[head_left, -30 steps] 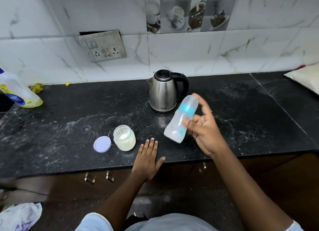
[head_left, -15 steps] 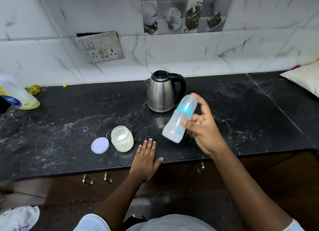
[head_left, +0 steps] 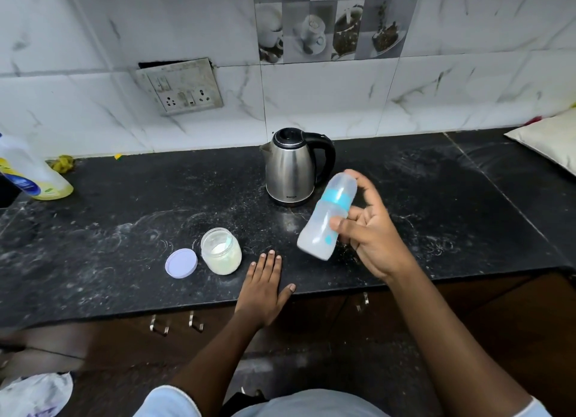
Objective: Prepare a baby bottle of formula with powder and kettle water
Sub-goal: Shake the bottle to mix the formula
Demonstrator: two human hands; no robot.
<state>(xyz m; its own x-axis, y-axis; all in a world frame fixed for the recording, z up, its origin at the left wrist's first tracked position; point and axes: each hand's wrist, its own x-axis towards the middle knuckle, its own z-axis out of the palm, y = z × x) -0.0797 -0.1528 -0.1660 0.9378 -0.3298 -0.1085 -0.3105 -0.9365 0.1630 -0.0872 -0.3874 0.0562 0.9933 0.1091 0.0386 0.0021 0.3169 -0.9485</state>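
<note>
My right hand (head_left: 372, 229) grips a capped baby bottle (head_left: 325, 218) with a blue collar, held tilted above the black counter (head_left: 124, 217); cloudy liquid shows inside it. A steel kettle (head_left: 291, 167) with a black handle stands just behind the bottle, lid down. An open glass jar of white powder (head_left: 220, 250) sits left of centre, and its lilac lid (head_left: 181, 263) lies flat beside it. My left hand (head_left: 265, 287) rests flat on the counter's front edge, fingers straight, just right of the jar.
A yellow detergent bottle (head_left: 29, 176) stands at the far left against the tiled wall. A socket panel (head_left: 180, 87) hangs on the wall above. A pale cushion (head_left: 551, 139) lies at the back right. Drawer handles (head_left: 176, 321) sit below the counter edge.
The bottle stays tilted in my right hand with only a slight shift. My left hand keeps its place on the counter edge. The view has drifted a little.
</note>
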